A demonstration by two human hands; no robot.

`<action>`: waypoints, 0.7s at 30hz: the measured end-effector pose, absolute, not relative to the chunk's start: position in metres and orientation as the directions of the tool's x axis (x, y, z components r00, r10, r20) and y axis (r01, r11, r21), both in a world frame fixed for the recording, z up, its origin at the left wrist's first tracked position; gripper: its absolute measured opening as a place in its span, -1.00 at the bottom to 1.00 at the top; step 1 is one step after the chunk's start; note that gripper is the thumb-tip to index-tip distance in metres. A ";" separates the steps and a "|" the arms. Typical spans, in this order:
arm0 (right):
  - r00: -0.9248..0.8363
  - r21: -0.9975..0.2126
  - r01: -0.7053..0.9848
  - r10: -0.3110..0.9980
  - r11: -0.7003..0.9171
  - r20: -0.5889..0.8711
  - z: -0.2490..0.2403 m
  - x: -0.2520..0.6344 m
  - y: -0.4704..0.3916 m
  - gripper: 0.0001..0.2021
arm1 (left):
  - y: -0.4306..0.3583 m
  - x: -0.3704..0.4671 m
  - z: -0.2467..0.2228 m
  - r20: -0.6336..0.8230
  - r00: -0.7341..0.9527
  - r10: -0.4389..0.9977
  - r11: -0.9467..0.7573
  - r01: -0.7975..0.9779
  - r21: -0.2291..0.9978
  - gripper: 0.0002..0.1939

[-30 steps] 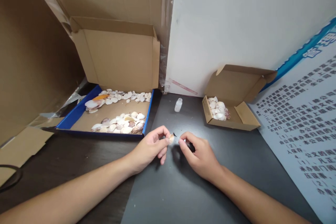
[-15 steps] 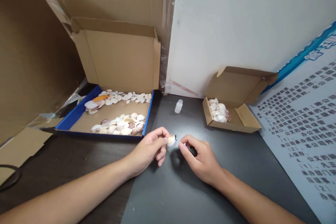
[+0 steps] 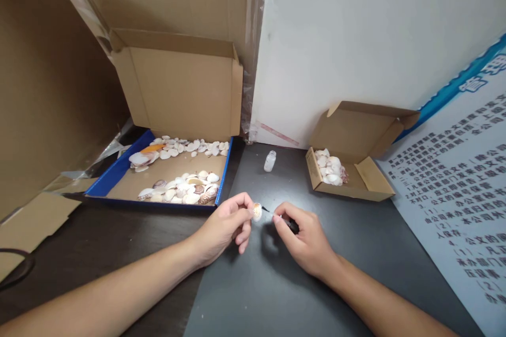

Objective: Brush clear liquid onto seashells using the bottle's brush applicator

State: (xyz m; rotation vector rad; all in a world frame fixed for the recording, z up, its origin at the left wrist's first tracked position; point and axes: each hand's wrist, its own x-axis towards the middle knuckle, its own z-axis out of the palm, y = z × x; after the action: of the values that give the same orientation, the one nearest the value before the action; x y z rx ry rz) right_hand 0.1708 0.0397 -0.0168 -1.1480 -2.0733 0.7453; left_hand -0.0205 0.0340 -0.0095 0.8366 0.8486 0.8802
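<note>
Between thumb and fingertips, my left hand (image 3: 233, 221) pinches a small white seashell (image 3: 257, 212) with orange-brown markings. My right hand (image 3: 302, 234) is closed around a small brush (image 3: 269, 212) with a dark tip, a pale thin stem and a black cap-like handle mostly hidden in the palm. The brush tip points left at the shell's right edge; whether it touches I cannot tell. Beyond the hands, a small clear bottle (image 3: 269, 161) without a cap stands on the dark table, whitish inside.
At the left, an open blue-sided cardboard box (image 3: 130, 189) holds two groups of shells, its lid raised. A smaller cardboard box (image 3: 356, 192) with white shells stands at the right. A white panel (image 3: 336, 37) rises behind, and a printed sheet (image 3: 446, 184) lies far right.
The brush in my right hand has shifted slightly, and its pale stem shows more now. My left hand has tilted the shell a little. The view has moved slightly.
</note>
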 end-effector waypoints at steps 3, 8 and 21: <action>-0.485 -0.726 0.475 0.836 0.497 0.256 -0.017 0.171 0.040 -0.82 | 0.034 -0.021 -0.008 -0.257 0.382 0.888 0.389 -0.324 0.862 -0.83; -0.438 -0.725 0.537 0.877 0.432 0.198 -0.017 0.170 0.041 -0.81 | 0.033 -0.022 -0.004 -0.252 0.378 0.891 0.397 -0.378 0.837 -0.83; -0.518 -0.694 0.500 0.822 0.517 0.239 -0.019 0.170 0.040 -0.80 | 0.034 -0.022 -0.010 -0.215 0.380 0.900 0.354 -0.348 0.868 -0.84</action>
State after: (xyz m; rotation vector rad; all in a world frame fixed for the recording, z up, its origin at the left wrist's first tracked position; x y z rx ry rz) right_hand 0.1699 0.0403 -0.0185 -1.0743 -2.2048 0.7590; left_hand -0.0224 0.0337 -0.0095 0.8342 0.7966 0.9270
